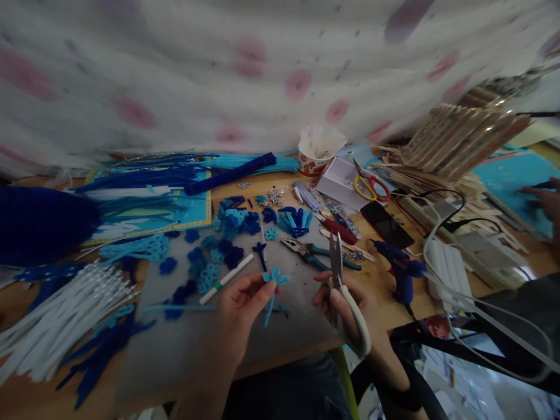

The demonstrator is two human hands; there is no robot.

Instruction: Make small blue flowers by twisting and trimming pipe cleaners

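Near the front of the grey mat [175, 350], my left hand [246, 300] pinches a light blue pipe-cleaner flower [275, 276], its stem hanging below the fingers. To the right, my right hand [345, 303] holds scissors with white handles [356, 321], blades pointing up and nearly together, apart from the flower. A white stick with a green band [226, 279] lies just left of my left hand. Dark and light blue fuzzy flowers [206, 277] are spread behind it. Pliers [321, 255] lie on the mat behind my right hand.
A blue glue gun [400, 268], a black phone [387, 225] and power strips [446, 274] with cables are on the right. White pipe cleaners [65, 321] fill the left front. A paper cup [312, 160] stands at the back. Another person's hand [545, 198] shows at the far right.
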